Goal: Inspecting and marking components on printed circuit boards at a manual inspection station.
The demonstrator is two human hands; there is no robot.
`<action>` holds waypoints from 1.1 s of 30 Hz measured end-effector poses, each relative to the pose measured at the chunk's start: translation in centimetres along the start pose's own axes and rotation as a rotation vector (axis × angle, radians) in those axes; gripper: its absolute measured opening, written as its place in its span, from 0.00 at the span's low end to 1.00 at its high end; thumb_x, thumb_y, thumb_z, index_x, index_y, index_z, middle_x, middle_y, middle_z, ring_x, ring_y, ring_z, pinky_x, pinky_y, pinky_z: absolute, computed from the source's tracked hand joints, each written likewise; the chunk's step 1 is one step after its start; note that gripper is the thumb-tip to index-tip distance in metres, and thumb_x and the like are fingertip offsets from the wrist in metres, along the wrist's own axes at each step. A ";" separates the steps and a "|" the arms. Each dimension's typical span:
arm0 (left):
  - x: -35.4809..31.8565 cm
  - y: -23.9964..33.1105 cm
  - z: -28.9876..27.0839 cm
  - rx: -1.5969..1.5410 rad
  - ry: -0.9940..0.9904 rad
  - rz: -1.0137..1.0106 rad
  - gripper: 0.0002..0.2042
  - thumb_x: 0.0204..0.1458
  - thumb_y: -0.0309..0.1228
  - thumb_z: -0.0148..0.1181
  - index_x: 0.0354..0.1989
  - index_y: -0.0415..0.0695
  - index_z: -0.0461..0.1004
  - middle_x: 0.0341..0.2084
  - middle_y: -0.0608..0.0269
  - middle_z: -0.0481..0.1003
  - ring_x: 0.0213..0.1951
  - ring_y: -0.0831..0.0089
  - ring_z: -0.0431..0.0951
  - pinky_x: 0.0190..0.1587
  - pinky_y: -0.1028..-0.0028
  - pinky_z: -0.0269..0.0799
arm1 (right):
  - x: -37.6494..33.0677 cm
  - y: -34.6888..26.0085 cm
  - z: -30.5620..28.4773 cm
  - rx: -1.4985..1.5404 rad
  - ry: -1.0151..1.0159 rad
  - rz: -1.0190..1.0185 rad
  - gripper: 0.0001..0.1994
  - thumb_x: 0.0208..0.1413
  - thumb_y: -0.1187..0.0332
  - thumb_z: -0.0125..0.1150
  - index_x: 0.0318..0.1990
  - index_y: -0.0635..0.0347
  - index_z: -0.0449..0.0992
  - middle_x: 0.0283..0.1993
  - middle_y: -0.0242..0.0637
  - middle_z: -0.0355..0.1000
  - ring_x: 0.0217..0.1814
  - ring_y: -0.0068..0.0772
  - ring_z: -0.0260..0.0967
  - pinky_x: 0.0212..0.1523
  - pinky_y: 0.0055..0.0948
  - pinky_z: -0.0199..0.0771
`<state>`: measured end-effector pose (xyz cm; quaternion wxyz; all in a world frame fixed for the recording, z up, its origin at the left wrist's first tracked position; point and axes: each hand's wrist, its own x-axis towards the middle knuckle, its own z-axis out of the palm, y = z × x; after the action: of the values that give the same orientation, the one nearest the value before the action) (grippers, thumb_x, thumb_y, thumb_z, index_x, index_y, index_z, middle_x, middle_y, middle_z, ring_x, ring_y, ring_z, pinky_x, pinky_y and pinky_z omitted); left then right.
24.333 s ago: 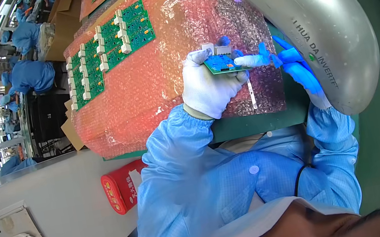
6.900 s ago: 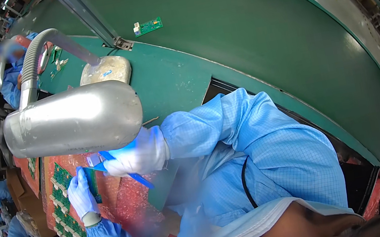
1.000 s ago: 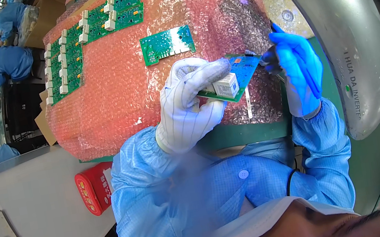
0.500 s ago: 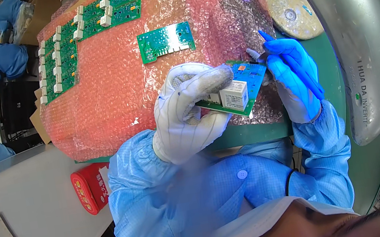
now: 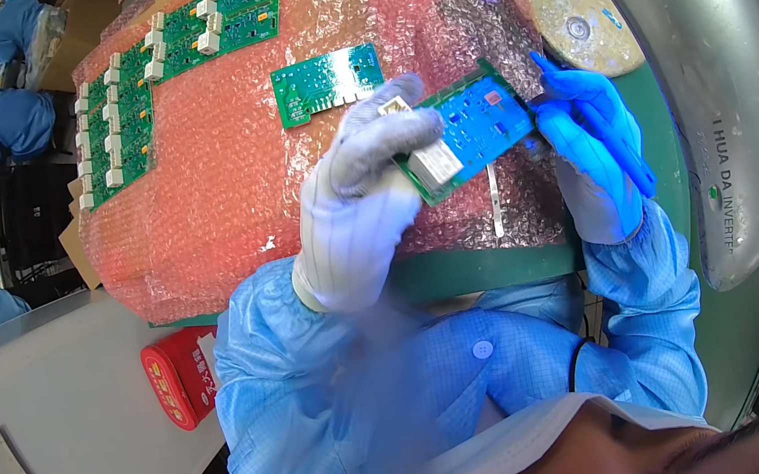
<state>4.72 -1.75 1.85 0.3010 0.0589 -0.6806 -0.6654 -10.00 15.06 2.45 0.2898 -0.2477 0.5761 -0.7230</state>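
In a white striped glove, my left hand [image 5: 357,180] is closed around the left end of a green circuit board [image 5: 474,127], near its white relay blocks. The board is held tilted above the bubble wrap, with blue light across its face. My right hand [image 5: 592,149], gloved and lit blue, is closed on a slim blue pen [image 5: 624,155] that slants across the palm. Its fingertips are close to the board's right edge; I cannot tell whether they touch it. Another green board [image 5: 328,84] lies on the wrap beyond my left hand.
Pink bubble wrap [image 5: 221,204] covers the green table. Several boards with white relays [image 5: 112,132] lie in rows at the far left. A thin pale strip [image 5: 495,201] is below the held board. A stained round-ended plate [image 5: 573,10] and silver lamp housing [image 5: 727,74] stand right; a red box [image 5: 183,378] sits left.
My left hand has shifted left and up, turning the board so more of its face shows. My right hand stays nearly in place, its fingers moved slightly. The pale strip has come into sight.
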 end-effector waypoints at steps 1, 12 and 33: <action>-0.1 0.3 -0.4 0.003 -0.001 0.000 0.21 0.46 0.13 0.54 0.51 0.42 0.72 0.56 0.49 0.67 0.46 0.67 0.76 0.45 0.70 0.75 | -0.1 0.0 0.1 -0.070 0.064 0.004 0.17 0.57 0.73 0.54 0.55 0.64 0.67 0.43 0.37 0.71 0.42 0.25 0.67 0.43 0.26 0.68; 0.8 1.3 0.5 -0.265 0.073 -0.426 0.36 0.43 0.18 0.57 0.65 0.45 0.53 0.61 0.48 0.63 0.51 0.64 0.74 0.43 0.70 0.76 | -0.6 0.0 -0.4 -0.656 0.176 -0.461 0.14 0.61 0.68 0.57 0.50 0.68 0.72 0.44 0.43 0.75 0.38 0.28 0.72 0.42 0.26 0.74; -0.1 0.0 1.2 -0.060 0.018 -0.296 0.30 0.44 0.11 0.60 0.59 0.38 0.61 0.44 0.59 0.74 0.44 0.80 0.75 0.40 0.81 0.72 | -1.1 0.0 -1.0 -0.480 0.105 -0.550 0.06 0.59 0.76 0.50 0.40 0.66 0.73 0.33 0.42 0.71 0.31 0.31 0.70 0.34 0.28 0.72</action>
<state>4.22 -0.70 1.92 0.2073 0.1553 -0.6416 -0.7219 -9.92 16.54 2.21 -0.0117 -0.4170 0.6552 -0.6298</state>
